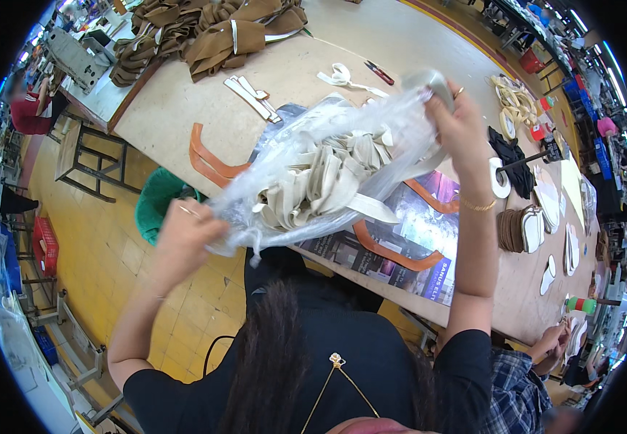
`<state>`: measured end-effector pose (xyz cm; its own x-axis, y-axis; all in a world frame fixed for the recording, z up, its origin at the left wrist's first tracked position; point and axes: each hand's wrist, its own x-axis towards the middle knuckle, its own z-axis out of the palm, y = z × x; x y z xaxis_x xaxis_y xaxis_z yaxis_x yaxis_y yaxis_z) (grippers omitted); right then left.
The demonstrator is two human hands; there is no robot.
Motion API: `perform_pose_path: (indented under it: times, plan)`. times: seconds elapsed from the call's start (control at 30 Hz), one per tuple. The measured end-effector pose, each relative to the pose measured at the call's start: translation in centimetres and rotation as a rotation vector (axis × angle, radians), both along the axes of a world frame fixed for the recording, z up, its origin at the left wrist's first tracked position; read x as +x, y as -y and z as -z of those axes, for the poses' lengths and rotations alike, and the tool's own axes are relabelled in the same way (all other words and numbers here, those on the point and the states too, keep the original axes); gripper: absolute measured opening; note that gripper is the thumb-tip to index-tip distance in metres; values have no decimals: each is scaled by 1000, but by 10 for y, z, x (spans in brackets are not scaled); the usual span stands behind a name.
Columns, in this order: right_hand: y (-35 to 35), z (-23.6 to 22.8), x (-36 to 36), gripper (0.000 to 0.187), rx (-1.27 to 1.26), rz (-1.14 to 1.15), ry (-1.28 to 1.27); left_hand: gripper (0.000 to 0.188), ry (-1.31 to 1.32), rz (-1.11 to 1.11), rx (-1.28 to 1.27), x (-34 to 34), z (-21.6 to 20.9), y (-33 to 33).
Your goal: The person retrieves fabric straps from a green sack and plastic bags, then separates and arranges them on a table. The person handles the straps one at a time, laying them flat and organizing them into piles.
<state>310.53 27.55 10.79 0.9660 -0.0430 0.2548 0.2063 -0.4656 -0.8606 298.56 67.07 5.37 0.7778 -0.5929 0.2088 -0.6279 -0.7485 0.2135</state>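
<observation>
Plastic bag: I see the clear bag stretched between both hands, over the table's near edge; I cannot tell whether it touches the surface.
Bag contents: pale fabric strips, bunched together.
Left hand: the left hand clenches the bag's lower-left end.
Right hand: the right hand grasps the bag's upper-right end, beside a blurred grey rounded thing I cannot identify.
Table: on the table I have curved orange-brown pieces near the bag, a printed sheet partly beneath them, and piled brown pieces at the far side.
Floor side: a green bin, just beyond the left hand.
</observation>
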Motion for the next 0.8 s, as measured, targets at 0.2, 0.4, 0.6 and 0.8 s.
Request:
perform_pose_path:
  times: [0.2,0.4,0.6,0.8]
  plan:
    - [39,-55,68,21,-34,-9,92,22,230,-149,-181,85,-124,-31]
    - [87,-105,130,7,-29,46,282,26,61,-248,-430,261,-201,13]
    - [170,-159,144,12,-212,385,516,18,189,-164,-645,424,-240,148]
    - [216,-67,162,30,-652,621,536,31,699,-94,-470,497,-129,266]
